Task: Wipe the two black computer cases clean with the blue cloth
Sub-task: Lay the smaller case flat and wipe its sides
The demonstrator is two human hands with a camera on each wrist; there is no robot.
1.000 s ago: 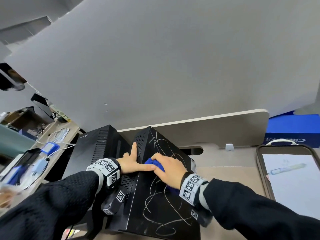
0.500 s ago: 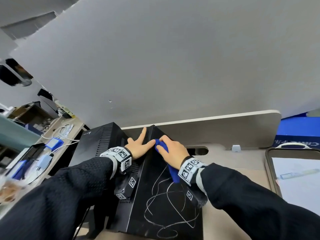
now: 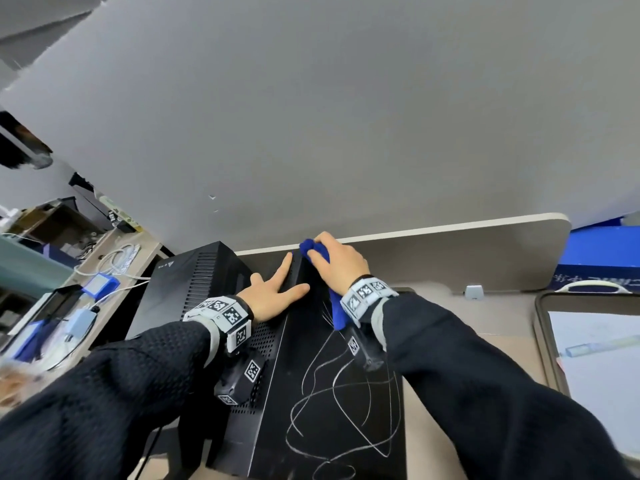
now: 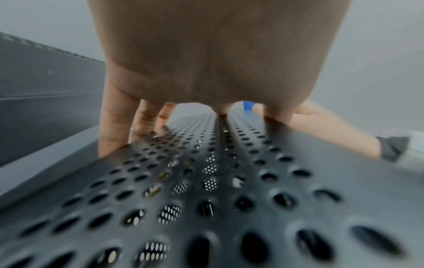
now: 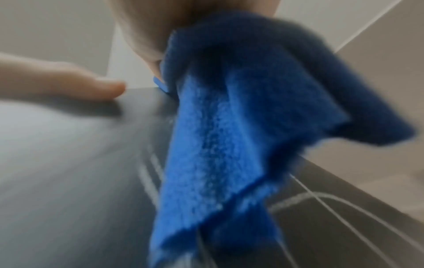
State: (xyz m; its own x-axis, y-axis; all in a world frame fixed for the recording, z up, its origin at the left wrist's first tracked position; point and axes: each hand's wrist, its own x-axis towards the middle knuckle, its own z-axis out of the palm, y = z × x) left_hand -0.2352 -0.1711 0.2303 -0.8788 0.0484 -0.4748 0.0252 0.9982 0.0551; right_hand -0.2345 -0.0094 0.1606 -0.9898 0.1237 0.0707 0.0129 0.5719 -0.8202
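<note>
Blue cloth [image 3: 317,252] sat bunched in the right hand [image 3: 337,265] at the scribbled computer case [image 3: 332,393]'s far end; chalk lines [image 3: 343,403] ran back toward the wrists (left hand [image 3: 273,294] flat, bracing).

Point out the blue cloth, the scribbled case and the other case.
blue cloth [image 5: 220,145], right wrist view, hanging middle fold.
scribbled case [image 3: 332,410], head view, marked top panel.
other case [image 3: 194,285], head view, vented top.

Two computer cases stand side by side before you: the nearer case [image 3: 332,403] on the right, the second case [image 3: 194,282] to its left and farther back. Your left hand [image 3: 273,296] lies on the nearer case's left edge, your right hand [image 3: 339,265] on the cloth [image 3: 313,251] at its far end. A tray [image 3: 540,341] sits on the desk [image 3: 450,306] to the right.
</note>
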